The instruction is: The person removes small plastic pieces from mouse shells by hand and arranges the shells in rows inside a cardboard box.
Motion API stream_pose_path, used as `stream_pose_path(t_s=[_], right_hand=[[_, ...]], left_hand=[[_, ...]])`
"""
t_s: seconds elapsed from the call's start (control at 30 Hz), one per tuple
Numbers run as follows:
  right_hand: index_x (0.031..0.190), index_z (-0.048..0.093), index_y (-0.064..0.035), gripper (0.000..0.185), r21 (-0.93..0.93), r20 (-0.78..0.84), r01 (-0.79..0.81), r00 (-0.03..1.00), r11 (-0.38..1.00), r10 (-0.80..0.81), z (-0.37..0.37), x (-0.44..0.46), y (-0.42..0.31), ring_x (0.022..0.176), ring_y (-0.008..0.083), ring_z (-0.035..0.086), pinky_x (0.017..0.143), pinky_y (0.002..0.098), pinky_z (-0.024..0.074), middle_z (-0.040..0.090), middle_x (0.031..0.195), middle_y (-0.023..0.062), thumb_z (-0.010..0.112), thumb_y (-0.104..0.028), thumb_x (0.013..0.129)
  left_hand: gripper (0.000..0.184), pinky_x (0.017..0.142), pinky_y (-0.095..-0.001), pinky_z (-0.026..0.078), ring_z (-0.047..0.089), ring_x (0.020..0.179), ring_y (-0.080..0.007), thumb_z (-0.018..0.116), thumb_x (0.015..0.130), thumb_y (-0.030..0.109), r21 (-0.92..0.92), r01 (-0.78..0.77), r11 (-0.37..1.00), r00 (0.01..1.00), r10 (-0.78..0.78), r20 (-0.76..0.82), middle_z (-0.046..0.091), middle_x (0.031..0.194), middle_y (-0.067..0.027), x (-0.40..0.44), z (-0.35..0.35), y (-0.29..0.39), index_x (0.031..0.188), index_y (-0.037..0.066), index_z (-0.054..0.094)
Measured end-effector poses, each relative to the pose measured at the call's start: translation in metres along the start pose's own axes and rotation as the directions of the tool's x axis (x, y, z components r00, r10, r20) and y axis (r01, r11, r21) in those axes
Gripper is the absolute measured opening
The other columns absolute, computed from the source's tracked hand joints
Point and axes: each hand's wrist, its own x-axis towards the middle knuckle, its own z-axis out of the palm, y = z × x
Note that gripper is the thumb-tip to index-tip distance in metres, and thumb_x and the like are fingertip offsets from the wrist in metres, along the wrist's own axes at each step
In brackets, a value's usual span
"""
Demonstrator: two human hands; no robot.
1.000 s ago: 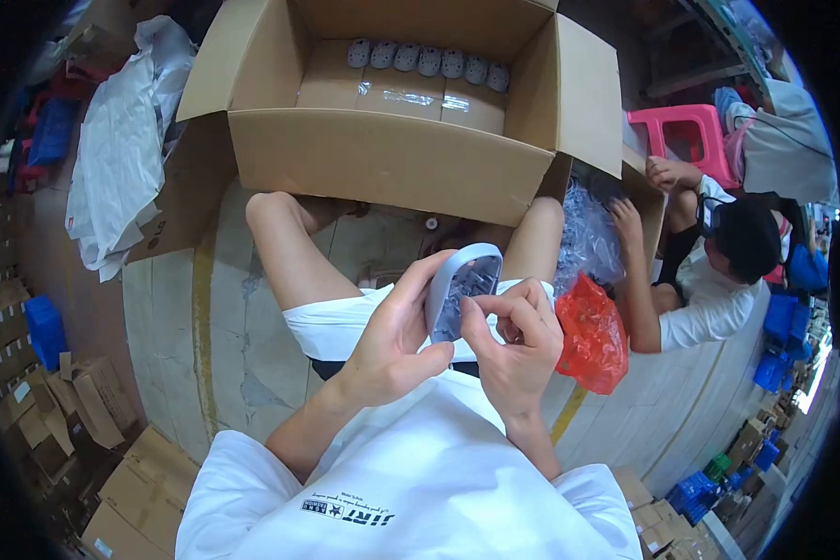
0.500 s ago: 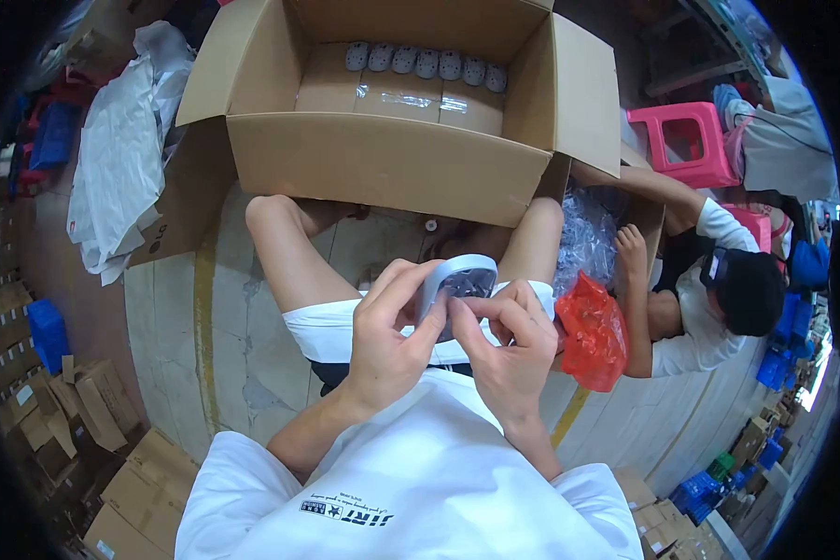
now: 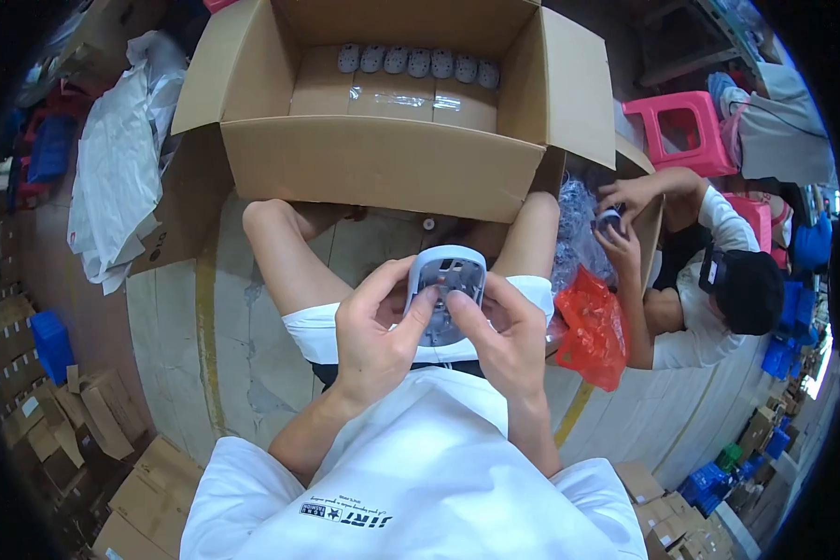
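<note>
A grey oval plastic housing, shaped like a computer mouse shell, is held up above my lap with its recessed inner side facing me. My left hand grips its left side, thumb pressed on the inner face. On the opposite side my right hand wraps around the edge, its thumb also on the inner face. The fingers behind the housing are partly hidden. Beyond my knees stands an open cardboard box. Several similar grey oval pieces stand in a row inside it.
At my right, a person handles a small dark object over a carton with clear plastic bags. A red plastic bag lies beside my right knee. White plastic sheeting drapes at left; a pink stool stands back right.
The housing has turned to show more of its inner face, and both thumbs now press there. My right fingers have moved around its side. The other person has brought both hands together around a small object.
</note>
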Motion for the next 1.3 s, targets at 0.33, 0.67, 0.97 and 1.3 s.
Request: stream_pose_path(t_s=[0.33,0.67,0.97,1.3], right_hand=[[0.104,0.065,0.0051,0.026,-0.153,-0.058,0.061,0.996,0.986,-0.07,-0.001,-0.004,0.001,0.068,0.012,0.06,0.058,0.02,0.049,0.07,0.085,0.0096,0.065,-0.001,0.079],[0.1,0.066,0.0058,0.024,-0.208,-0.06,0.078,0.994,0.975,-0.092,-0.009,0.006,0.005,0.06,0.0091,0.056,0.049,0.0182,0.0428,0.069,0.076,0.007,0.065,0.001,0.077],[0.094,0.066,0.0072,0.021,-0.25,-0.153,-0.007,0.988,0.968,-0.032,0.007,-0.035,-0.024,0.061,0.0115,0.056,0.056,0.0219,0.0467,0.067,0.073,0.0094,0.064,-0.001,0.075],[0.097,0.066,0.006,0.022,-0.167,-0.144,0.06,0.986,0.984,-0.085,-0.012,-0.031,-0.005,0.062,0.0121,0.057,0.058,0.022,0.0479,0.067,0.074,0.0098,0.066,-0.002,0.076]], left_hand=[[0.027,0.062,-0.0204,0.05,0.055,0.07,-0.0122,0.062,0.083,-0.004,0.144,-0.062,0.988,0.998,0.056,0.042,0.062,0.09,-0.0085,-0.006,-0.004,-0.004,0.11,-0.006,0.059],[0.032,0.058,-0.0209,0.049,0.055,0.071,-0.0133,0.062,0.078,-0.004,0.223,-0.069,0.972,0.996,0.055,0.07,0.062,0.094,-0.0097,0.003,0.002,-0.01,0.109,-0.005,0.06],[0.033,0.062,-0.0293,0.048,0.059,0.069,-0.0207,0.064,0.079,0.003,0.381,-0.156,0.911,0.987,0.126,0.104,0.065,0.09,-0.0121,-0.029,-0.007,0.037,0.11,-0.003,0.06],[0.033,0.059,-0.021,0.046,0.056,0.068,-0.0126,0.064,0.081,0.001,0.343,-0.06,0.937,0.993,0.02,0.12,0.065,0.09,-0.0075,-0.027,0.008,0.024,0.113,-0.003,0.059]])
